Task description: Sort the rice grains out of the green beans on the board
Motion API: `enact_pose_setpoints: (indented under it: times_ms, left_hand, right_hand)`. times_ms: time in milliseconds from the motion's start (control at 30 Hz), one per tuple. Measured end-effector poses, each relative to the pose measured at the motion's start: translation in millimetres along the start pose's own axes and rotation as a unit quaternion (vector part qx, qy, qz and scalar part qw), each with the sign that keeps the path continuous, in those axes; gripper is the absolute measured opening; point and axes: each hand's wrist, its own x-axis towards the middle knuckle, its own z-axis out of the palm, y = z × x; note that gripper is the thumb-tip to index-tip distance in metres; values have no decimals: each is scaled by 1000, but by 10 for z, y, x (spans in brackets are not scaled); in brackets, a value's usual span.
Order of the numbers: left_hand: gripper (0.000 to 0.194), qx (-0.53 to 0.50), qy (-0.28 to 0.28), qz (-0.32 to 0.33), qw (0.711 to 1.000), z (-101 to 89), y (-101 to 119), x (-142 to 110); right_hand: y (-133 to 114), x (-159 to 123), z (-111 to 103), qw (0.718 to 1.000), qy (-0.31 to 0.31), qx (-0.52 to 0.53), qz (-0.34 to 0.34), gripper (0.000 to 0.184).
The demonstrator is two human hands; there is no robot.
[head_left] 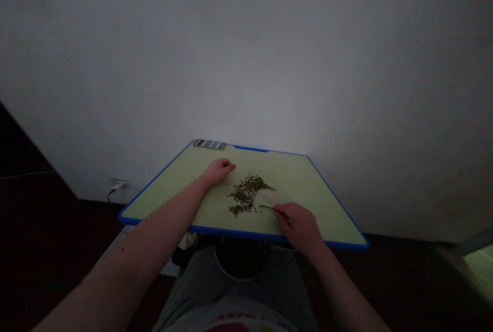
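On the blue-rimmed pale green board, a slanting heap of small olive seeds lies just beside the thin metal pick pinched in the right hand — the left hand, loosely curled, rests at its far left.

A loose, uneven spread of small olive-brown grains, probably mung beans, lies mid-board on a pale green board. It is densest through the middle, trailing toward 2 o'clock and 7 o'clock, with stray grains apart at its 9 o'clock edge. At its 4 o'clock side, a slender dark metal tool, too thin to identify further, lies almost flat in the right hand, its tip pointing toward 9 o'clock, just beside the grains.
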Motion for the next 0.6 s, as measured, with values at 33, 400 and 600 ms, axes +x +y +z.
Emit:
enact_pose_setpoints:
  times_ms: [33,400,600]
  left_hand:
    - [37,2,1,-1,1000,0,2,-2]
    - [39,23,-11,4,1000,-18,17,0]
    - [37,24,-6,0,1000,-17,25,-12]
  right_hand:
    - [2,28,22,1000,3,-2,4,22]
    - [73,169,34,997,16,25,72,21]
    - [12,165,36,995,-2,82,52,19]
